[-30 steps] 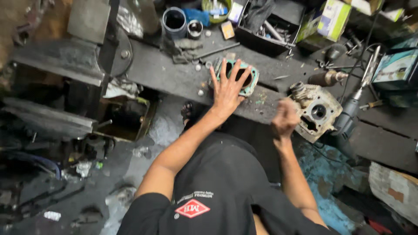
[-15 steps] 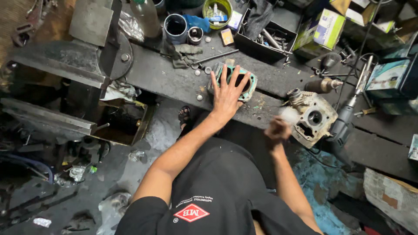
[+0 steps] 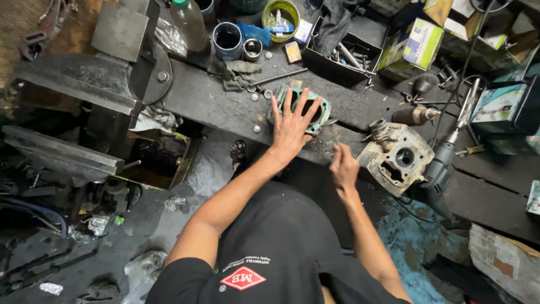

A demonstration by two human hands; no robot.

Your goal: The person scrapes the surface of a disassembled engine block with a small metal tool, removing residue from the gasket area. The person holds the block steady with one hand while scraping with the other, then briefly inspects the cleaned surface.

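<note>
On the dark workbench point(image 3: 214, 104), near its front edge, I see a greenish engine cylinder point(image 3: 315, 110) lying with its round bore facing up. My left hand point(image 3: 292, 126) is spread flat on top of it, fingers point(image 3: 287, 101) splayed wide over the bore, pressing down rather than gripping. My right hand point(image 3: 342, 168) sits just beside the cylinder at the bench edge, fingers curled together; whether it pinches some small thing I cannot tell.

Just right of that hand lies a pale grey cylinder head point(image 3: 398, 157), tilted, with its ports showing. Beside the head, further right, a grey power drill point(image 3: 444, 160) rests with its cable trailing back. Behind the cylinder stands a black tray of bolts and tools point(image 3: 343, 59), and left of the tray are a blue cup point(image 3: 227, 39) and a green tub point(image 3: 281, 17). A long thin rod point(image 3: 278, 77) lies on the bench between the cup and the cylinder. Far left, a heavy metal vise point(image 3: 121, 53) is fixed to the bench end. Below the bench, a sandalled foot point(image 3: 238, 153) shows on the grimy floor.
</note>
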